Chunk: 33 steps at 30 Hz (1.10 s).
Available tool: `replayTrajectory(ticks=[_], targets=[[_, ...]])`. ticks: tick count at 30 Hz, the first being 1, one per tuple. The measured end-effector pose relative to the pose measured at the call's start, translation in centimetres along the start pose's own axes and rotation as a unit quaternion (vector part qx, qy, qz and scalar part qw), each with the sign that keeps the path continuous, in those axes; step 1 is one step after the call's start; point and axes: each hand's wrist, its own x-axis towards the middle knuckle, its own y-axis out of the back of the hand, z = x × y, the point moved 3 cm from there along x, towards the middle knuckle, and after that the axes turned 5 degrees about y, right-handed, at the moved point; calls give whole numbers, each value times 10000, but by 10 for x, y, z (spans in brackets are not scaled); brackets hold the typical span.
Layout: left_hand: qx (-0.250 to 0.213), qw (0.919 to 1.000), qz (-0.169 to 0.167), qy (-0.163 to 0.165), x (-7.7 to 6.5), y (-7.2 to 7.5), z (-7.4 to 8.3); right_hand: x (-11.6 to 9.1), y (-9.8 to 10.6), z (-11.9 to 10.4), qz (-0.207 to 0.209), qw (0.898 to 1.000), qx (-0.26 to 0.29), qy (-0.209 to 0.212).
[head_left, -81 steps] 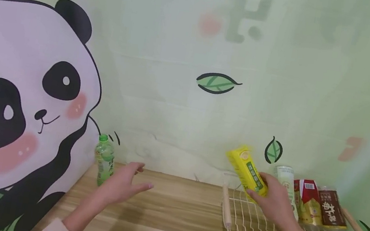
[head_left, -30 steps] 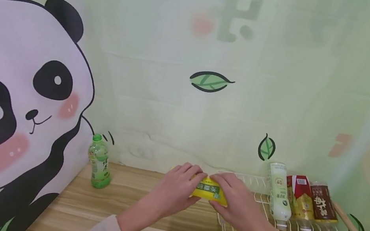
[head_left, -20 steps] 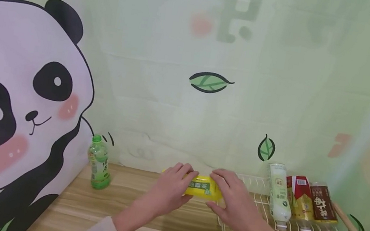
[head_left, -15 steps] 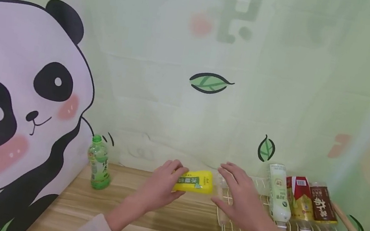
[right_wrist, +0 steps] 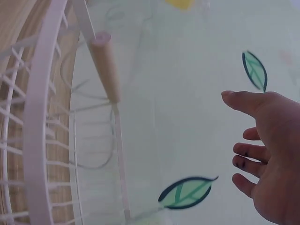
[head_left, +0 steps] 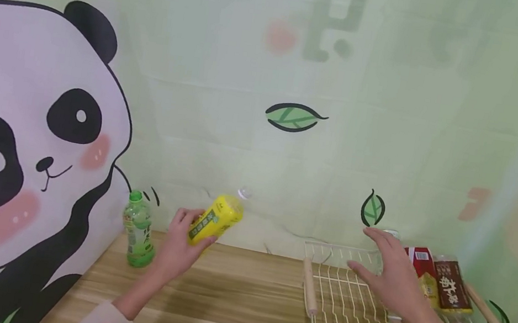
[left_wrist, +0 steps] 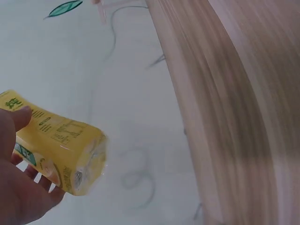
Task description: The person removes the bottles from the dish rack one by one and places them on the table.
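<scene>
My left hand (head_left: 181,245) grips a yellow-labelled drink bottle (head_left: 219,218) above the wooden table, its clear neck tilted up to the right. In the left wrist view, the fingers and thumb wrap the bottle (left_wrist: 58,140), whose base faces the camera. My right hand (head_left: 395,274) hovers over the white wire rack (head_left: 351,315), thumb and fingers spread, holding nothing. The right wrist view also has that hand (right_wrist: 267,150) with its fingers apart from the rack (right_wrist: 37,122). A green drink bottle (head_left: 139,233) stands upright left of my left hand.
On the rack's right part lie a red-and-gold bottle (head_left: 424,267) and a brown-labelled bottle (head_left: 451,285), caps toward me. A whitish bottle beside them is mostly hidden by my right hand. Wooden handles (head_left: 310,286) flank the rack. A panda-printed wall (head_left: 242,142) stands behind the table (head_left: 239,292).
The yellow bottle has passed from my right hand to my left. My left hand then carries it leftward and tilts its neck up, while my right hand has let go and moved right over the rack.
</scene>
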Motion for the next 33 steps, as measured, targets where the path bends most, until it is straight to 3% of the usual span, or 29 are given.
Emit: replayTrajectory(ticks=[7, 14, 23, 33], targets=[[-720, 9933, 591, 688, 3, 15, -31, -6, 10, 38, -42, 9978, 136, -648], [-1090, 9812, 888, 1321, 1, 14, -55, -17, 2, 63, -243, 9933, 162, -1114], [-1199, 9691, 1363, 1670, -7, 10, -72, -31, -10, 87, -462, 9836, 230, -1730], [-1013, 9617, 1478, 2073, -12, 7, -85, -39, -22, 106, -657, 9738, 273, -2158]])
